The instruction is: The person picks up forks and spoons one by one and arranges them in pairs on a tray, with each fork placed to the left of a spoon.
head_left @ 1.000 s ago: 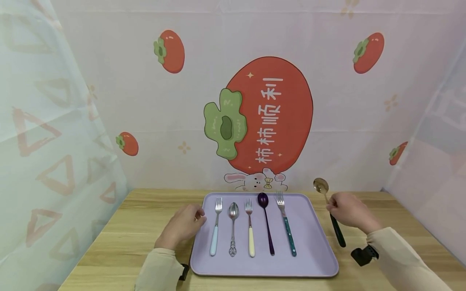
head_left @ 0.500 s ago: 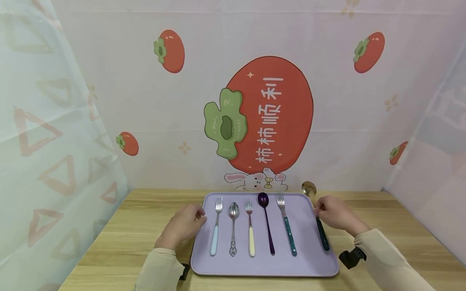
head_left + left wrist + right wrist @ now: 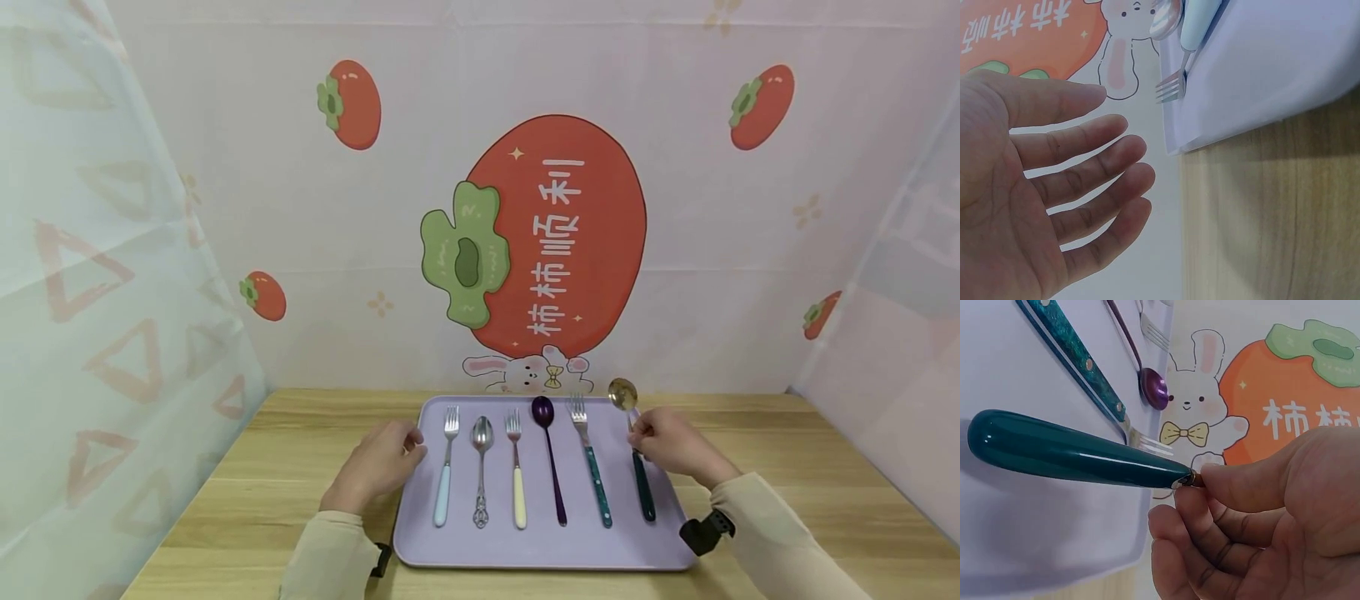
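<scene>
My right hand pinches a spoon by its neck, between thumb and forefinger. The spoon has a gold bowl and a glossy dark green handle; in the head view it lies over the right part of the lilac tray. Left of it on the tray is a fork with a teal riveted handle. My left hand is beside the tray's left edge, fingers relaxed and holding nothing. Nearest to it on the tray is a fork with a light blue handle.
Between the two outer forks lie a silver spoon with an ornate handle, a fork with a cream handle and a purple spoon. The wooden table meets a printed cloth backdrop behind the tray.
My right hand has carried the gold-and-green spoon leftward, from beside the tray's right edge to over the tray. My left hand has stayed in place.
</scene>
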Motion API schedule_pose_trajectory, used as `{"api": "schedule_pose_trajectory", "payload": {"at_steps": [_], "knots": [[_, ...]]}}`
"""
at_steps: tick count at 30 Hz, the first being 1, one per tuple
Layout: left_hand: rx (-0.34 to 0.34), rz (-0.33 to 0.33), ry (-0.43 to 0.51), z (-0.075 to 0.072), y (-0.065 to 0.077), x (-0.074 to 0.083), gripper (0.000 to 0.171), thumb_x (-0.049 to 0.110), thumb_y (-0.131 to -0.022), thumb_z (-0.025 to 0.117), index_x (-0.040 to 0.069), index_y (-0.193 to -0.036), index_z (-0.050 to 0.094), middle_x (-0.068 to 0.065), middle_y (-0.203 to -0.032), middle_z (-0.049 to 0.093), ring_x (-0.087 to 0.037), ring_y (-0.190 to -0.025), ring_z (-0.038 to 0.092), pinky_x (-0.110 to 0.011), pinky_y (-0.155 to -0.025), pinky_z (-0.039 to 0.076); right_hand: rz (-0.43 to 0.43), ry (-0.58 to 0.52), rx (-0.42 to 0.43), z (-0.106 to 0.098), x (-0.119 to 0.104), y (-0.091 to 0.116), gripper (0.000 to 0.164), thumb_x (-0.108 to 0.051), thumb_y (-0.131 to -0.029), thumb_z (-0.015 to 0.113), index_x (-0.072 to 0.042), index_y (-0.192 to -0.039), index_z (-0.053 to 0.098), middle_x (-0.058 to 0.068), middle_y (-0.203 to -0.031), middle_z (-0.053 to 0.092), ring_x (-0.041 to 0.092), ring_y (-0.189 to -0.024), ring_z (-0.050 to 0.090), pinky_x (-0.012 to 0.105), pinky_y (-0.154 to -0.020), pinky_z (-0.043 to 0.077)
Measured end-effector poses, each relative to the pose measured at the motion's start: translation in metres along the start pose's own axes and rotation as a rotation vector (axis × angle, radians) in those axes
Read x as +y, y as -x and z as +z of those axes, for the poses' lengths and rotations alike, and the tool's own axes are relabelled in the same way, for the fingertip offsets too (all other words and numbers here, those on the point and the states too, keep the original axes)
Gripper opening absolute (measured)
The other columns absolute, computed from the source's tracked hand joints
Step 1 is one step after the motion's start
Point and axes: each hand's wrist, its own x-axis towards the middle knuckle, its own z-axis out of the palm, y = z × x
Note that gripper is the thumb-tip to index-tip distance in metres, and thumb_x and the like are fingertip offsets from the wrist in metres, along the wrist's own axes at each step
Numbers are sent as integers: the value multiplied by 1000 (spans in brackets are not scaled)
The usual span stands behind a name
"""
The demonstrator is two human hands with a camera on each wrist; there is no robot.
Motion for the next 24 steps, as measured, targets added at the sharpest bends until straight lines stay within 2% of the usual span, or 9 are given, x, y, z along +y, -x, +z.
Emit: {"api": "schedule_pose_trajectory", "payload": {"at_steps": [9, 15, 21, 24], "knots": [[-4, 1, -6, -1, 0, 1, 12, 11, -94, 68, 3, -103, 70, -5, -92, 66, -19, -82, 60, -38, -73, 54, 24, -49, 5, 9, 2, -2, 12, 0, -94, 61, 5, -83, 64, 7, -74, 56, 19, -67, 52, 32, -57, 41], [5, 23, -17, 0, -1, 0, 11, 10, -92, 69, 3, -101, 71, -5, -90, 65, -18, -82, 60, -38, -74, 53, 46, -44, -7, 12, 5, -3, 17, -3, -96, 61, 1, -80, 64, 6, -72, 54, 19, -65, 49, 31, -56, 39], [-2, 18, -8, 1, -1, -1, 12, 11, -92, 69, 3, -101, 70, -5, -91, 65, -19, -82, 60, -37, -73, 53, 54, -34, 5, 16, 8, -6, 17, -3, -95, 62, 2, -78, 65, 5, -71, 54, 19, -64, 48, 31, -56, 38], [-3, 19, -8, 1, -1, 0, 12, 11, -92, 69, 3, -101, 70, -5, -91, 65, -19, -82, 60, -37, -73, 53, 83, -27, 13, 18, 8, -8, 15, -2, -94, 63, 2, -79, 66, 6, -73, 55, 20, -66, 49, 31, -57, 39]]}}
